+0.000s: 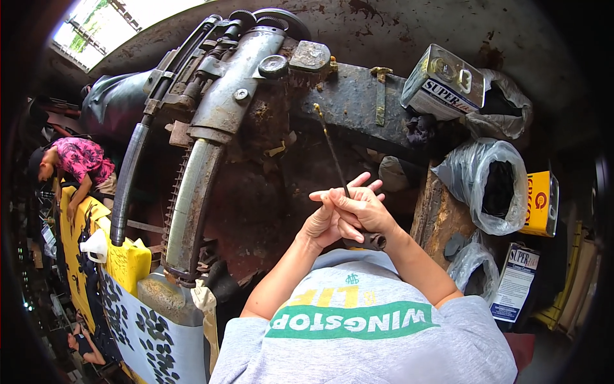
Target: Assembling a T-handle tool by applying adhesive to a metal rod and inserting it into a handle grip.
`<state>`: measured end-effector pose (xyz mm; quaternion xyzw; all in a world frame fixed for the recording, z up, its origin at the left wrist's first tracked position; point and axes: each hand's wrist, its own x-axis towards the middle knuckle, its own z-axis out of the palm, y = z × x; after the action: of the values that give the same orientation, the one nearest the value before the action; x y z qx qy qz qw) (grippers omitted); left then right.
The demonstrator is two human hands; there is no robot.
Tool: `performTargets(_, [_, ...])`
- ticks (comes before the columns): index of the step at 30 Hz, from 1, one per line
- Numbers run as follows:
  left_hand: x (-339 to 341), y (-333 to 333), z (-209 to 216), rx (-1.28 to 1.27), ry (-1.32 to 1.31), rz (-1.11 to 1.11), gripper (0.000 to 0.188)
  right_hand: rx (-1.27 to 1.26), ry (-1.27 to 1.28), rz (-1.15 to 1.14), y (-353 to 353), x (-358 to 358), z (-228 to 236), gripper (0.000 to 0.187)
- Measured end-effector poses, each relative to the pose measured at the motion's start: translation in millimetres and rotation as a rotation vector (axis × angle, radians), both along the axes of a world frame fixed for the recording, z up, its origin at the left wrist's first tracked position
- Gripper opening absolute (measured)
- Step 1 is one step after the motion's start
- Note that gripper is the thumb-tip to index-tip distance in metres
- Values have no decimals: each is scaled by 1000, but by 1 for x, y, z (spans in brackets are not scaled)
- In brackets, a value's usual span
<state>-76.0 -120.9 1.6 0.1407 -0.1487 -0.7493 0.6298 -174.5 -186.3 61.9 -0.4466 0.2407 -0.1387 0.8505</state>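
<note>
My left hand point(323, 223) and my right hand point(369, 208) meet at the middle of the head view, in front of my chest. A thin dark rod point(332, 146) with yellowish lumps at its tip slants up and away from my right hand, seemingly gripped there. The right hand's outer fingers are stretched out, while its thumb side presses against the left hand. Thumb and fingers of my left hand close together at that spot; whatever lies between them is hidden. Beneath the right palm shows a dark tubular piece point(371, 241) with an open end; its link to the rod is covered.
A large rusty machine point(240, 83) with a curved arm stands ahead left. On the right are a metal can point(443, 80), plastic bags point(470, 185) and a yellow can point(542, 203). Left are a yellow jug point(128, 261), dark cut pieces point(157, 342) and a person point(83, 160) bent over a yellow surface.
</note>
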Motion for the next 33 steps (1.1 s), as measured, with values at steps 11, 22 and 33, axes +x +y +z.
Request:
performTargets(11, [-12, -7, 2, -68, -14, 44, 110, 130, -51, -64, -2, -8, -9, 25])
performTargets(22, [8, 1, -26, 63, 149, -107, 103, 34, 31, -187, -13, -13, -5, 30])
performTargets(33, [14, 9, -22, 115, 75, 18, 108, -496, 189, -288, 10, -6, 14, 12])
